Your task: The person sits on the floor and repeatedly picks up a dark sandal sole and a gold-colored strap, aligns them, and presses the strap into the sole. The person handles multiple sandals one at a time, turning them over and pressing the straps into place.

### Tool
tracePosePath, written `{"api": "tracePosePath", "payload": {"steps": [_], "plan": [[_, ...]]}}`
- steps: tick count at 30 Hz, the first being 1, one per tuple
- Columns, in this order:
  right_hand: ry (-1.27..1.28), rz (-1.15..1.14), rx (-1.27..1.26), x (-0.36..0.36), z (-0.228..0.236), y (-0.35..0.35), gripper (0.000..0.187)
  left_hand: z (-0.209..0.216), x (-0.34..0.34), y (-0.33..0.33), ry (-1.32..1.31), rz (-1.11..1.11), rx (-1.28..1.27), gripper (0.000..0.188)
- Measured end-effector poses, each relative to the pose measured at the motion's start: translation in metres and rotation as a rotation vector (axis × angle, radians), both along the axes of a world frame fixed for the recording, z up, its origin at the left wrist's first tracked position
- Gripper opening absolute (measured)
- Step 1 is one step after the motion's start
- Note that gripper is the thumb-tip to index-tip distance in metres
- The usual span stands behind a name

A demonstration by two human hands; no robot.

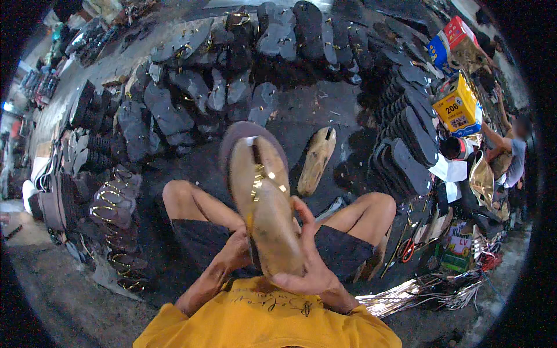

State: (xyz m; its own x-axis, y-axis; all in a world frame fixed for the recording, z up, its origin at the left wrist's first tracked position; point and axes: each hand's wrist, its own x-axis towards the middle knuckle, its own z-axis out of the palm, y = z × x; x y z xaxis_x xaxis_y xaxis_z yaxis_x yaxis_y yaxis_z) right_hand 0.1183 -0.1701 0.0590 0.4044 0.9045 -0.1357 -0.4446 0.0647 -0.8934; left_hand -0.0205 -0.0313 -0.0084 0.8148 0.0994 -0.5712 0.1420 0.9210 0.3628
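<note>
A wooden shoe last [272, 226] is held upright in front of my chest, lying against a dark sandal sole [227, 152] whose rounded toe shows past it. Thin gold straps [256, 184] cross the last near its slotted toe end. My right hand [310, 255] wraps the heel end of the last, thumb across its face and fingers along its side. At the left edge, my left hand [237, 249] grips the sole near the heel; its fingers are partly hidden behind it. A second wooden last [317, 162] lies on the dark floor beyond my knees.
Dark soles and sandals [168, 110] spread over the floor left and ahead. Stacked soles [406, 151] stand at right, near a yellow box [458, 107], orange-handled scissors [408, 250], a green tin [457, 249] and shiny strips [412, 293]. Another person [513, 153] sits at far right.
</note>
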Motion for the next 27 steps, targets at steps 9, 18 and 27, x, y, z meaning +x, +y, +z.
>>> {"api": "tracePosePath", "payload": {"steps": [9, 18, 27], "plan": [[-0.103, 0.029, 0.124, 0.011, -0.044, 0.015, 0.132, -0.077, 0.047, 0.055, -0.504, -0.255, -0.048, 0.093], [0.088, -0.141, -0.097, 0.008, -0.036, 0.010, 0.126, -0.061, 0.056, 0.068, -0.256, 0.125, 0.040, 0.093], [-0.903, -0.581, -0.590, 0.162, -0.170, -0.013, 0.077, -0.055, 0.061, 0.040, -0.613, 0.125, -0.254, 0.077]]}}
